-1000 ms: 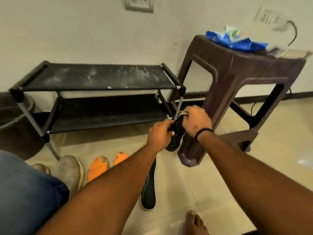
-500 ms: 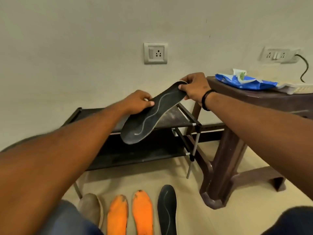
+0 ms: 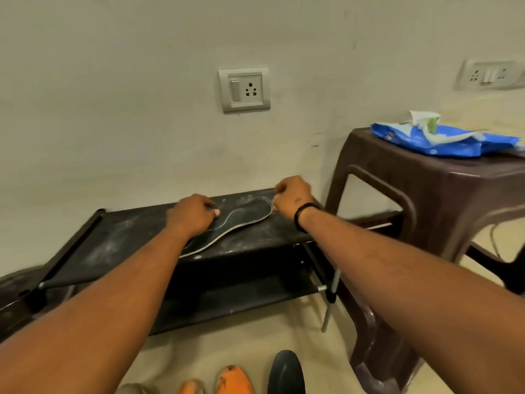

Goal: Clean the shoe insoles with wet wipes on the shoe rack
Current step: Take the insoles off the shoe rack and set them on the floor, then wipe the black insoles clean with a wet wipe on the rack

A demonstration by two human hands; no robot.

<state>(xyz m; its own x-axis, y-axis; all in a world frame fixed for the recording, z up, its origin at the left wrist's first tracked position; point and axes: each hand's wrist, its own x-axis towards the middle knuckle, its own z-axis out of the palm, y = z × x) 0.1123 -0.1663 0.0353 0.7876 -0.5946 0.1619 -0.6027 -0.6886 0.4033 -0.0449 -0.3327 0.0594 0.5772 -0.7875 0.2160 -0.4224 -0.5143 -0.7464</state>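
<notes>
A black insole (image 3: 238,223) lies flat on the dusty top shelf of the shoe rack (image 3: 119,237), its toe end toward the right. The left hand (image 3: 191,216) rests on the insole's middle with curled fingers gripping it, the thumb laid on top. The right hand (image 3: 291,197) pinches the toe edge with bent fingers.

Just right of the rack stands a brown plastic stool (image 3: 426,200), touching or nearly touching the rack's end, and a blue pack of wet wipes (image 3: 443,140) lies on its seat with a wipe poking out. On the floor in front of the rack lie another black insole (image 3: 285,372), two orange insoles (image 3: 234,379) and part of a grey one at the frame's bottom edge. A wall socket (image 3: 245,90) sits above the rack.
</notes>
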